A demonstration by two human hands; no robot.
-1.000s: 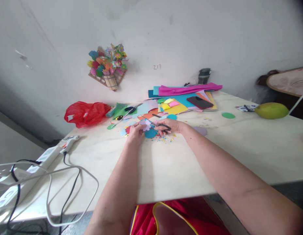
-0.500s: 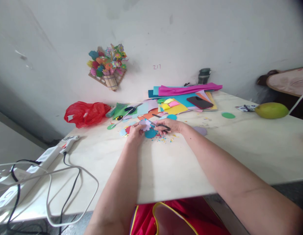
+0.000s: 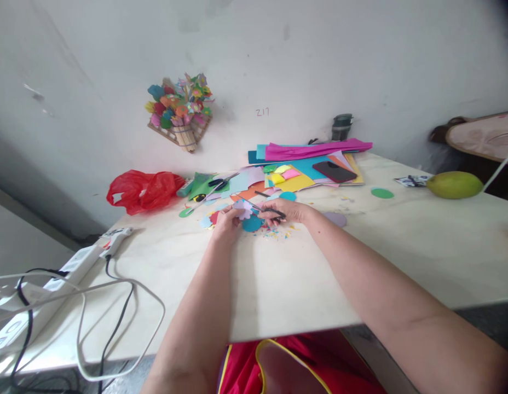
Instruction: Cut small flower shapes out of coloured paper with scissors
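Note:
Between the fingers of my left hand [image 3: 226, 222] is a lilac scalloped paper piece [image 3: 244, 209]. My right hand [image 3: 287, 209] is closed round the black handles of a pair of scissors [image 3: 275, 214], whose blades point left and reach the lilac piece's edge. Just below the blades lies a blue paper circle [image 3: 252, 223]. Small coloured snippets [image 3: 277, 232] are scattered under my right hand. A red paper piece [image 3: 214, 218] shows beside my left fingers, partly covered by them.
Behind my hands lie coloured sheets [image 3: 303, 180], a phone [image 3: 334, 171] and a second pair of scissors [image 3: 218, 184]. A red plastic bag [image 3: 145, 190] sits left. Power strips and cables [image 3: 126, 298] occupy the left edge; a green-yellow fruit [image 3: 454, 185] rests right.

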